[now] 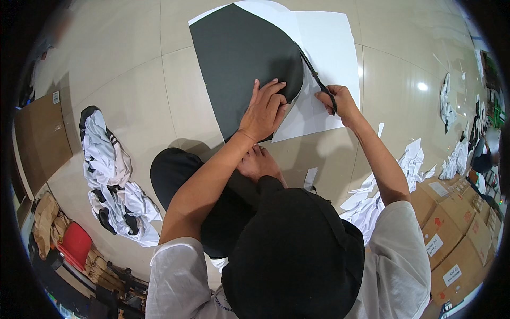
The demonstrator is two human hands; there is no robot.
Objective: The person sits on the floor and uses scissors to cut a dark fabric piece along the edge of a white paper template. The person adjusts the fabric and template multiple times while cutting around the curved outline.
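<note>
A large dark grey sheet (234, 58) with a curved right edge lies on the floor, partly over white sheets (329, 48). My left hand (265, 109) rests on its lower right part, the index finger bent at the edge and the thumb mostly hidden; it seems to pinch the sheet there. In my right hand (342, 105) is a pair of black scissors (314, 73), fingers wrapped round the handles. The blades point up and left, along the curved edge of the dark sheet. Whether they are parted is hard to see.
My bare foot (260, 162) is just below the sheets, beside my black-clad legs (292, 255). White and black cloth pieces (111, 170) lie at left, white scraps (366, 210) at right. Cardboard boxes (451, 234) stand at lower right, a cardboard panel (42, 138) at left.
</note>
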